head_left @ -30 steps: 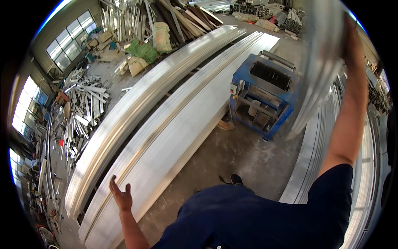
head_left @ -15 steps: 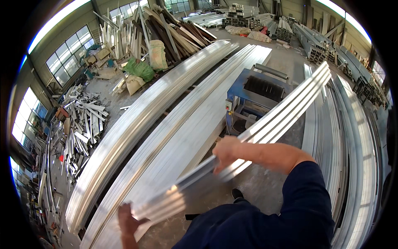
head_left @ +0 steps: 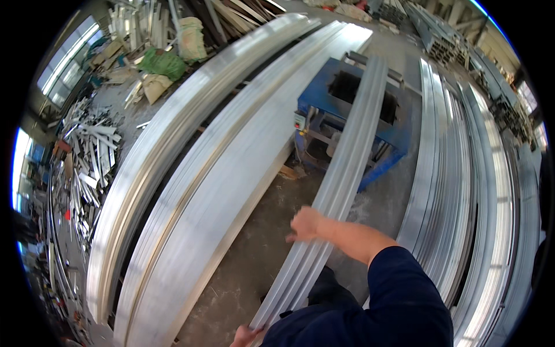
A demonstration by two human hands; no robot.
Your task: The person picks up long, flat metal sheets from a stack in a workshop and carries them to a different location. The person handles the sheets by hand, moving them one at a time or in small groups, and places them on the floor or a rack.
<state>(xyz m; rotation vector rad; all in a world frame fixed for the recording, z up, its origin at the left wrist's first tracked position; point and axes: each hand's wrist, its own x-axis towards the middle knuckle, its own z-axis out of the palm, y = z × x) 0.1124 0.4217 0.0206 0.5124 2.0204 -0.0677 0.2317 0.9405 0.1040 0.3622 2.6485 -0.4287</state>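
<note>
A long ribbed aluminium profile [head_left: 338,191] slants across the middle, its far end over a blue roller machine [head_left: 315,84] and its near end beside my body. My right hand [head_left: 306,224] reaches over the profile partway along, fingers curled down around its left edge. At the near end, low in the view, my left hand [head_left: 247,335] grips the left edge; most of its fingers are hidden or cut off by the picture's rim. Whether the profile touches the machine's rollers I cannot tell.
Two long stacks of aluminium profiles, the wide nearer stack [head_left: 225,173] and the farther stack [head_left: 156,139], lie to the left. More long profiles [head_left: 445,191] run along the right. Scrap offcuts [head_left: 92,150] heap on the floor far left, below a green sack [head_left: 162,63].
The profile has swung from a steep slant across the left stack to lie more lengthwise, its far end now above the machine. Both hands have moved along with it, the left one nearer my body.
</note>
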